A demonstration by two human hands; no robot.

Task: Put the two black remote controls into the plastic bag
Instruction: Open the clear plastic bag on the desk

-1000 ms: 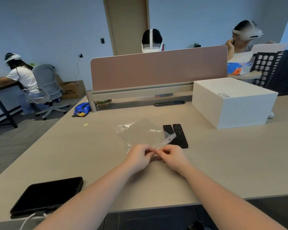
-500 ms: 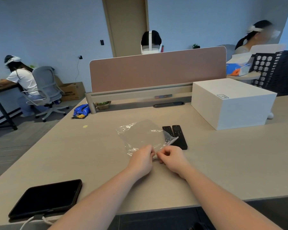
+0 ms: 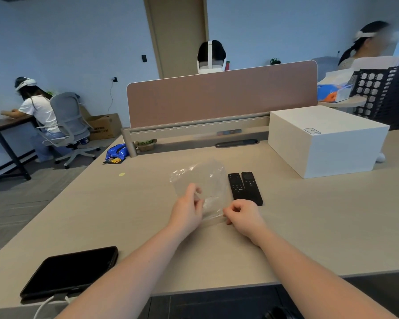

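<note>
From my head camera, my left hand (image 3: 187, 209) and right hand (image 3: 243, 215) each pinch the near edge of the clear plastic bag (image 3: 200, 180) on the desk (image 3: 309, 226). The two black remote controls (image 3: 244, 188) lie side by side, touching, just right of the bag.

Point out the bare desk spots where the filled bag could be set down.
Bare desk runs right of the remotes, in front of the white box; also between the tablet and the snack packet. It is crowded where both hands grip the bag.
</note>
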